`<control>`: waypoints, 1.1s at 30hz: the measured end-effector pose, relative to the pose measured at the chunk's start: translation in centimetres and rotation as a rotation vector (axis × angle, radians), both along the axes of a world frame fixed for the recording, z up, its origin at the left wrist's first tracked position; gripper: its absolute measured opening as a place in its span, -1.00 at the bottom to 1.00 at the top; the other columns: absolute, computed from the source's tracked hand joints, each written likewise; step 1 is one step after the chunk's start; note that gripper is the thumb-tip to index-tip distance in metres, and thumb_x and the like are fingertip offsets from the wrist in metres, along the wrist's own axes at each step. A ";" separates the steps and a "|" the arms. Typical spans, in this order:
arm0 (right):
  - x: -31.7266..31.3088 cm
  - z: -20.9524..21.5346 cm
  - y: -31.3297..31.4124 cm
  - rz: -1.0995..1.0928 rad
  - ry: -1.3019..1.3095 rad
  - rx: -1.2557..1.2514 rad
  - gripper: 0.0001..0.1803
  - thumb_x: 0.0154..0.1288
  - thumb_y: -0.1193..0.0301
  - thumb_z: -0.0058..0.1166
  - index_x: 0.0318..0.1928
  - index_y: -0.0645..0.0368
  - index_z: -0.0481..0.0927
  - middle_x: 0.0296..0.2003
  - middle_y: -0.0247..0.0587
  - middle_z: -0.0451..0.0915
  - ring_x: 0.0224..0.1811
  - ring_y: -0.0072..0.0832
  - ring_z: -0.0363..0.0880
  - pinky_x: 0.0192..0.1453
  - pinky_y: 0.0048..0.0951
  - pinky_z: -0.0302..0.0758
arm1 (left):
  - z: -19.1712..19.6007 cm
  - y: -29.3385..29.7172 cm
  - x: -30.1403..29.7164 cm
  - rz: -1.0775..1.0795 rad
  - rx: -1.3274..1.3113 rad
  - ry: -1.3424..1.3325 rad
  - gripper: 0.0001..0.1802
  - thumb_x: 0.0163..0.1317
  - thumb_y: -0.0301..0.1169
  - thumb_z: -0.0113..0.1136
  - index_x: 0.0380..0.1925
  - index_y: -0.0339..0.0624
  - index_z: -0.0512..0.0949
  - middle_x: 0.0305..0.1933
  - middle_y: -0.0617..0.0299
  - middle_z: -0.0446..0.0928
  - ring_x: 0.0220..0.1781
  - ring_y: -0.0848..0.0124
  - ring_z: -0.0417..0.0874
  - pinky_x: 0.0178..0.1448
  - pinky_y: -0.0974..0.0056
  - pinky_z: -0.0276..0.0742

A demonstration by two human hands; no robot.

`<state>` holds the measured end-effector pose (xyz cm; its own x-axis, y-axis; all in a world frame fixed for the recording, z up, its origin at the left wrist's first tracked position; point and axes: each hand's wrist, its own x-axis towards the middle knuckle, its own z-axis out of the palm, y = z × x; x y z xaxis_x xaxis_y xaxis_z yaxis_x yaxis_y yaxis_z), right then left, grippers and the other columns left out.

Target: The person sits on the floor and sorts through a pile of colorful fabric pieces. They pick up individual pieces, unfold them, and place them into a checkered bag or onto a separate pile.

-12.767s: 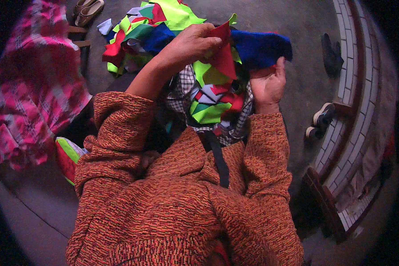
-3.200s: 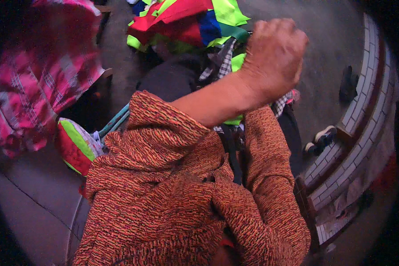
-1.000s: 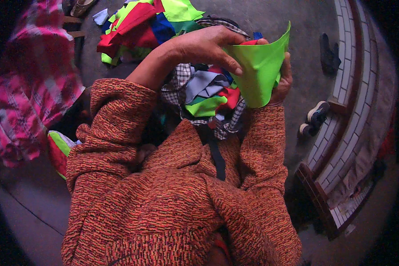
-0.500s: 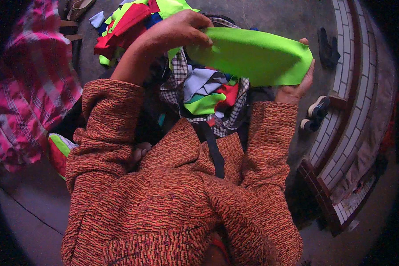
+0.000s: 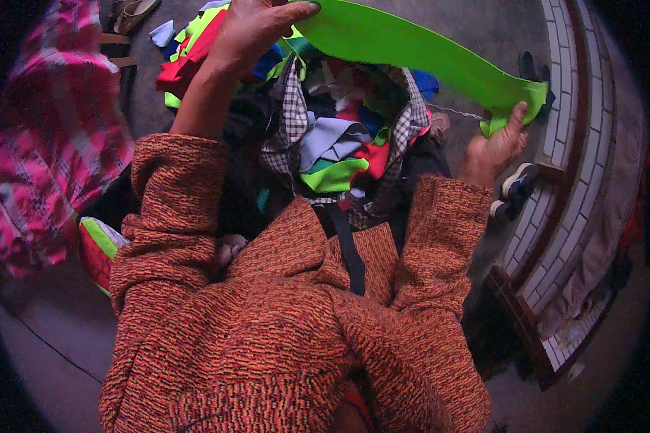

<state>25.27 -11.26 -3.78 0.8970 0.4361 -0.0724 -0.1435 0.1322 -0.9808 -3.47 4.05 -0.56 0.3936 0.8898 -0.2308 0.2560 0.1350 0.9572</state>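
Note:
A long bright green cloth strip (image 5: 419, 54) is stretched out between my two hands. My left hand (image 5: 256, 29) pinches its upper left end near the top of the view. My right hand (image 5: 495, 144) grips its lower right end. Below the strip, on my lap, lies a checked cloth (image 5: 296, 123) holding several small scraps in grey, red, green and blue (image 5: 339, 155). Both my arms wear orange knitted sleeves.
A heap of coloured fabric scraps (image 5: 195, 50) lies on the floor behind my left arm. A pink plaid cloth (image 5: 36, 166) is at the left. A tiled brick step (image 5: 570, 195) curves along the right, with a shoe (image 5: 516, 191) beside it.
My hands have pulled apart, stretching the green cloth from a folded piece into a long strip. My left hand rose toward the top, my right hand moved out to the right.

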 end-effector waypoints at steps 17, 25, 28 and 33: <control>-0.9 -0.9 0.6 0.059 -0.114 0.059 -0.75 0.18 0.49 0.12 -0.10 0.20 0.50 -0.19 -0.25 0.54 -0.17 -0.42 0.50 -0.04 -0.40 0.48 | 0.0 -0.3 0.2 0.040 0.433 -0.144 -0.80 0.00 -0.43 0.21 -0.36 -0.30 0.55 -0.42 0.24 0.55 -0.36 0.50 0.54 -0.23 0.41 0.46; 1.0 -0.8 0.3 0.412 0.738 0.643 -0.63 0.34 0.28 -0.16 0.05 0.19 0.47 0.03 -0.15 0.50 0.11 -0.25 0.43 0.25 -0.17 0.31 | 0.0 -4.2 2.9 -1.132 -0.113 -0.038 -0.70 -0.03 -0.31 0.32 -0.34 -0.27 0.55 -0.35 0.13 0.57 -0.21 0.37 0.56 -0.11 0.28 0.44; -1.6 1.9 0.1 0.528 0.848 0.810 -0.72 0.34 0.28 -0.16 -0.06 0.04 0.55 0.08 -0.25 0.46 0.19 -0.28 0.36 0.30 -0.10 0.24 | -0.6 -4.9 4.0 -1.113 -0.097 0.094 -0.58 0.02 -0.14 0.31 -0.25 -0.25 0.57 -0.26 0.10 0.59 -0.16 0.26 0.58 -0.07 0.23 0.46; -5.1 3.4 1.5 0.461 0.771 0.748 -0.79 0.33 0.28 -0.13 -0.16 -0.08 0.59 0.15 -0.33 0.41 0.28 -0.33 0.26 0.33 -0.06 0.22 | -1.5 -5.1 5.0 -0.705 0.005 0.242 -0.27 -0.06 0.02 0.34 0.03 -0.25 0.44 -0.04 -0.03 0.52 -0.03 0.15 0.55 0.07 0.19 0.43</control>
